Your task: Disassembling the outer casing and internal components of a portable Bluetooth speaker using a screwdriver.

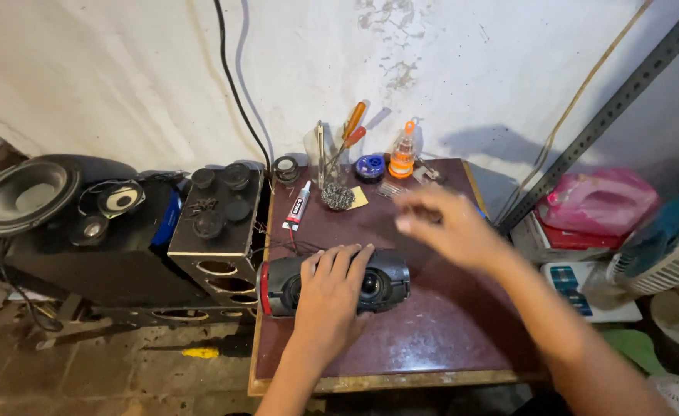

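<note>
Speaker point(389, 283) on table point(432, 339), casing closed, no tool in hand.
Left hand point(331, 289) lies flat across it, fingers spread; right hand point(451, 227) hovers open, blurred, holding nothing.

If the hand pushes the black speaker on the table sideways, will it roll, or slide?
The speaker looks like a rounded barrel lying on its side, so it would probably roll rather than slide. The left hand rests flat on top, which likely steadies it. The table looks glossy, so it may also slip easily.
</note>
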